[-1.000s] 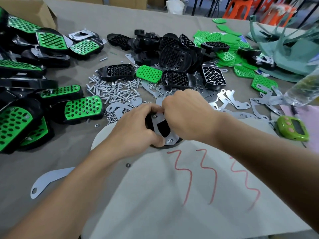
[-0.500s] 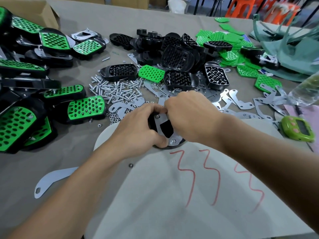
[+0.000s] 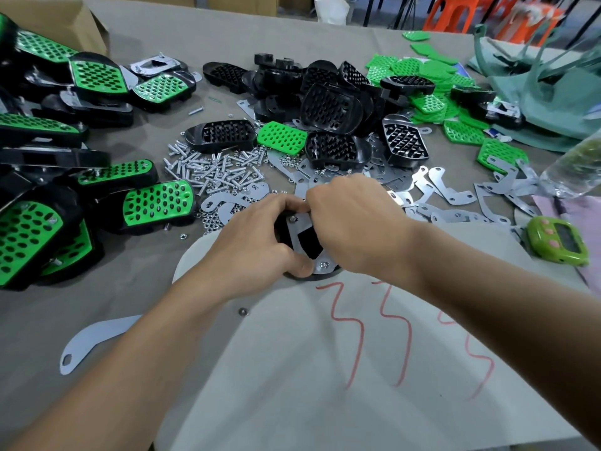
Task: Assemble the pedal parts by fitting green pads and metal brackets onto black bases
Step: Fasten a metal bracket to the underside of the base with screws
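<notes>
A black pedal base lies underside up at the table's middle, with a silver metal bracket on it and a nut at each end. My left hand grips the base from the left, thumb near the lower nut. My right hand curls over the bracket's upper right; its fingertips are hidden. Behind lie loose black bases, green pads, brackets and a heap of screws.
Finished green-and-black pedals are stacked at the left. A lone bracket lies near my left forearm, a loose nut beside it. A green timer and a plastic bottle sit at the right. White sheet with red marks in front.
Both hands stay on the pedal base and bracket with only slight finger shifts. The view has drifted a little.
</notes>
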Action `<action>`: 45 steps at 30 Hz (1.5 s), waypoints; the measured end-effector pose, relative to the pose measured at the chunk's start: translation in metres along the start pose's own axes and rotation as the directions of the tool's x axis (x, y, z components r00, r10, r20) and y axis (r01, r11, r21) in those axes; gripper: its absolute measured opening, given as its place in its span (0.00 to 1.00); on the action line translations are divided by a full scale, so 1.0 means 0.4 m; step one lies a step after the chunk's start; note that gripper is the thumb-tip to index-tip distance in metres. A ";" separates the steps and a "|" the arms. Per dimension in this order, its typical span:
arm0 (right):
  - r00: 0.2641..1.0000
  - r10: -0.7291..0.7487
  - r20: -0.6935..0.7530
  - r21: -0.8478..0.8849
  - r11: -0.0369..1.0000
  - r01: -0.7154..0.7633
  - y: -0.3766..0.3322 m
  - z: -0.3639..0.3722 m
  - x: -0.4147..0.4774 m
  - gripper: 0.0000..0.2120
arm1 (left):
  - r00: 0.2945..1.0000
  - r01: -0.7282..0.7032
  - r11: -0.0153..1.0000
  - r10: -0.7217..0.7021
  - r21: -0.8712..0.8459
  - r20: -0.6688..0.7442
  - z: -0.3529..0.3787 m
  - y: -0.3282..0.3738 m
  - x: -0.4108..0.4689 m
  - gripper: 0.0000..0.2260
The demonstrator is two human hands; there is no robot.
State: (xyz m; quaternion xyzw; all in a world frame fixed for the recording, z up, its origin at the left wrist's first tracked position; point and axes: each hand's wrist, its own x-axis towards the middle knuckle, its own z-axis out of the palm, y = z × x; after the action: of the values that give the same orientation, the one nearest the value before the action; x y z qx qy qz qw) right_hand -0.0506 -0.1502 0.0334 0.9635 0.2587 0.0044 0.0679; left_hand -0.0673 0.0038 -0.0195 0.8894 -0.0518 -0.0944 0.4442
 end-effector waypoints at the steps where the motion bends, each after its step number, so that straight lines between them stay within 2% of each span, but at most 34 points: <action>1: 1.000 0.011 0.001 -0.016 1.000 -0.011 -0.007 0.003 -0.001 0.13 | 1.000 0.001 1.000 -0.001 -0.003 -0.001 0.000 0.001 0.000 0.33; 4: 0.997 0.080 -0.014 0.002 0.997 -0.080 -0.001 0.010 0.000 0.19 | 1.000 -0.006 1.000 0.006 0.008 0.003 0.000 0.001 0.000 0.34; 8: 0.993 0.101 -0.054 0.142 0.985 -0.093 0.022 0.020 0.003 0.10 | 1.000 -0.001 1.000 0.001 0.023 -0.002 -0.001 0.000 -0.002 0.37; 10: 0.993 0.114 -0.036 0.186 0.977 -0.105 0.015 0.024 -0.001 0.09 | 1.000 -0.001 1.000 0.001 0.027 -0.001 -0.001 -0.001 -0.002 0.38; 16: 0.998 0.067 -0.019 0.011 0.998 -0.067 -0.021 0.014 -0.008 0.13 | 1.000 -0.003 1.000 0.003 -0.001 0.004 0.000 -0.003 -0.001 0.34; 24: 0.999 -0.037 0.003 -0.105 0.994 0.037 0.008 0.007 -0.006 0.09 | 1.000 -0.027 0.999 0.026 0.021 0.012 -0.001 -0.004 0.001 0.35; 27: 0.999 -0.035 -0.008 -0.133 0.991 0.033 0.008 0.020 -0.007 0.07 | 1.000 -0.029 0.999 0.028 0.036 0.012 -0.001 -0.004 0.001 0.37; 30: 0.999 0.044 -0.008 -0.114 0.993 -0.045 0.000 0.030 -0.002 0.09 | 1.000 -0.024 0.999 0.024 0.028 0.012 -0.002 -0.002 0.000 0.36; 33: 0.995 0.102 -0.015 -0.101 0.990 -0.103 -0.007 0.035 0.005 0.18 | 1.000 -0.018 1.000 0.018 0.015 0.016 -0.003 0.001 -0.002 0.36; 35: 0.994 0.100 -0.044 -0.104 0.989 -0.104 -0.002 0.033 0.006 0.20 | 1.000 -0.018 1.000 0.017 0.016 0.017 -0.004 0.001 -0.002 0.36; 37: 0.995 0.064 -0.075 -0.105 0.992 -0.072 0.009 0.033 0.001 0.16 | 1.000 -0.017 1.000 0.017 0.020 0.015 -0.003 0.002 -0.003 0.36; 39: 0.998 0.039 -0.055 -0.001 0.999 -0.040 0.019 0.032 -0.001 0.10 | 1.000 -0.015 1.000 0.015 0.020 0.013 -0.003 -0.001 -0.002 0.36; 41: 1.000 0.017 -0.018 0.068 0.998 -0.016 0.024 0.025 -0.003 0.09 | 1.000 -0.013 1.000 0.013 0.016 0.012 -0.001 -0.004 -0.001 0.36; 45: 1.000 0.010 -0.029 0.026 1.000 -0.010 0.006 0.015 -0.004 0.09 | 1.000 -0.005 1.000 0.005 0.003 0.009 0.002 -0.006 0.002 0.34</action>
State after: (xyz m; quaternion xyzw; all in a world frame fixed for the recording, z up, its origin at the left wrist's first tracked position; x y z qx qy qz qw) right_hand -0.0506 -0.1540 0.0278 0.9655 0.2549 0.0154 0.0515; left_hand -0.0666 0.0044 -0.0218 0.8894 -0.0564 -0.0974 0.4430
